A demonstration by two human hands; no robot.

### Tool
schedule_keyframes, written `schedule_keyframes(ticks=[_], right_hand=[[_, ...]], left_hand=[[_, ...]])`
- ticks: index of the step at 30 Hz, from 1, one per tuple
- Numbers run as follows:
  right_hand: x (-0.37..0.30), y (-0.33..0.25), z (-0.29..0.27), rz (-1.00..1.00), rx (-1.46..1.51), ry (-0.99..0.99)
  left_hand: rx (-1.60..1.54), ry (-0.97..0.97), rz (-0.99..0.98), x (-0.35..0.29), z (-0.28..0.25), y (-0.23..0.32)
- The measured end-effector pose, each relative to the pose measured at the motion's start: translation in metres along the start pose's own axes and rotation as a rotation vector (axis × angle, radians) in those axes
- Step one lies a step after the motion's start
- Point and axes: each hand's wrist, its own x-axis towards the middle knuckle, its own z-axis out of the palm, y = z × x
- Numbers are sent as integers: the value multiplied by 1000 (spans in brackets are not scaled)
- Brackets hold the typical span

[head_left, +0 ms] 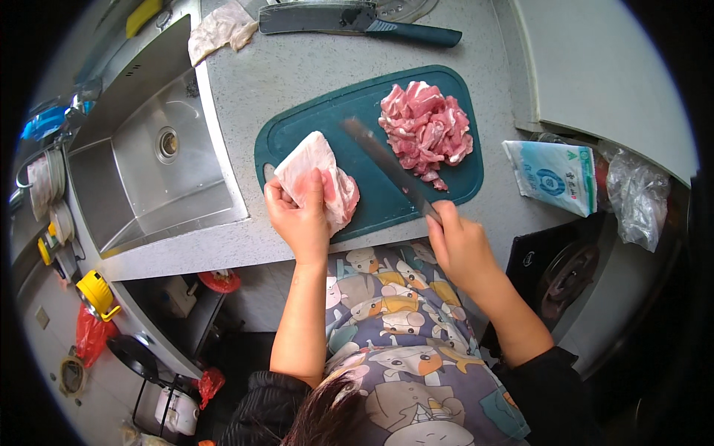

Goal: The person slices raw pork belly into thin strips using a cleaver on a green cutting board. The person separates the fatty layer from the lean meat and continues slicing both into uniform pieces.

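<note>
The left hand (300, 217) has its grip closed around a thick slab of pale, fatty meat (311, 154), thumb on top, at the left part of a dark green cutting board (331, 111); whether the slab touches the board is unclear. The right hand (460, 241) holds a knife (398, 172) by its handle, grip wrapped tight, the blurred blade slanting across the board between the slab and a heap of cut pink meat (428, 126). The board lies on a speckled grey table (242, 97), right of a steel sink (216, 160). Beyond it rests a broad dark-handled knife (416, 32).
</note>
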Motion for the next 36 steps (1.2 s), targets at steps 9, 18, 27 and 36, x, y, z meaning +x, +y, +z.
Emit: schedule_keyframes(ticks=[9, 18, 27, 36], right_hand=[[-2, 28, -17, 62, -123, 77], [-3, 26, -8, 106, -87, 98], [0, 21, -6, 90, -99, 108], [-1, 23, -4, 98, -111, 126]], left_hand=[[262, -372, 2, 64, 4, 56], [776, -276, 691, 70, 1, 42], [670, -288, 486, 48, -6, 39], [-39, -586, -279, 20, 0, 66]])
